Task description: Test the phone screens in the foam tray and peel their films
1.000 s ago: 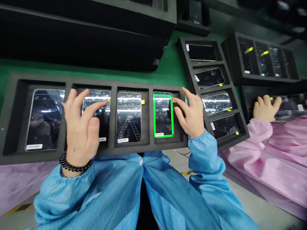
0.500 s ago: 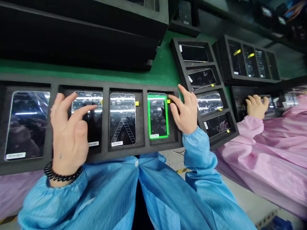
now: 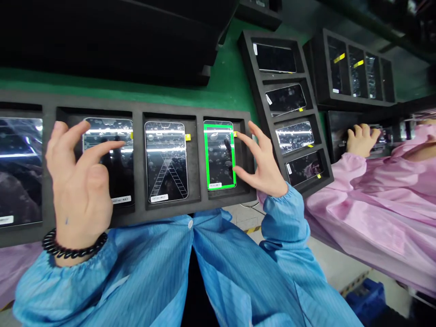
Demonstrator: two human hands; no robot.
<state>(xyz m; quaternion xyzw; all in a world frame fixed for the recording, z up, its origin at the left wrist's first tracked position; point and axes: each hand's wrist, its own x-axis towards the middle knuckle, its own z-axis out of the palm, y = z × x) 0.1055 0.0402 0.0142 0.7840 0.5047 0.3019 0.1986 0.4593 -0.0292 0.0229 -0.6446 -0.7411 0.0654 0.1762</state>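
A long black foam tray (image 3: 197, 154) lies across the green bench with several glossy phones in its slots. The rightmost phone (image 3: 220, 156) carries a bright green outline and a small yellow tab at its top right corner. My right hand (image 3: 260, 159) hovers at that phone's right edge, fingers spread and curved, thumb near its lower right side, holding nothing. My left hand (image 3: 80, 172) is raised over the second phone (image 3: 112, 154), fingers apart and bent, empty. A black bead bracelet sits on my left wrist.
A second foam tray (image 3: 260, 86) with phones lies angled to the right, and another tray (image 3: 357, 68) behind it. A co-worker in a pink coat has a hand (image 3: 361, 138) on a tray at the right. Stacked black trays (image 3: 119, 41) fill the back.
The view has shifted so the tray sits further left. My right hand has opened wider, its thumb now down by the outlined phone's lower right edge. My left hand keeps its pose.
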